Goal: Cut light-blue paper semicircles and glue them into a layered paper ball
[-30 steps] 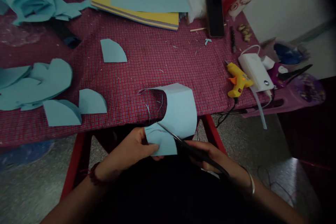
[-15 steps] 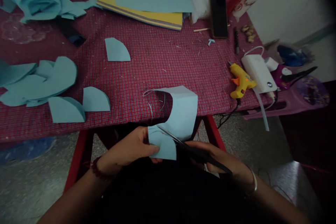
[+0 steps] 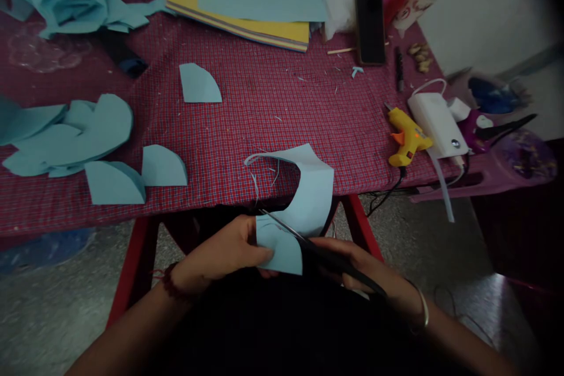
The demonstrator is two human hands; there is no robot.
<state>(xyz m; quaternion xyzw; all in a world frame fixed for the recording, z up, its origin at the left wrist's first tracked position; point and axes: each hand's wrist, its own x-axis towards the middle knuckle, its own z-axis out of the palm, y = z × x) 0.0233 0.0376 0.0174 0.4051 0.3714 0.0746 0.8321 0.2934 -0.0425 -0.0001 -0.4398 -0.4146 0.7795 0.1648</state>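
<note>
My left hand (image 3: 224, 252) pinches the lower corner of a light blue paper sheet (image 3: 308, 194) just below the table's front edge. My right hand (image 3: 356, 267) is closed round the handles of dark scissors (image 3: 308, 241), whose blades lie in a curved cut across the sheet. The sheet's upper part curls up over the red checked tablecloth (image 3: 264, 106), with a thin strip arching to the left.
Cut blue quarter-circle pieces (image 3: 161, 167) and a pile of blue shapes (image 3: 66, 135) lie on the left. A stack of yellow and blue sheets (image 3: 255, 0), a black phone (image 3: 370, 20), a yellow glue gun (image 3: 405, 138) and a white power bank (image 3: 436, 123) sit at the back and right.
The scissors have cut further along the curve. The sheet's upper part has swung and twisted a little to the right. Both hands keep their hold.
</note>
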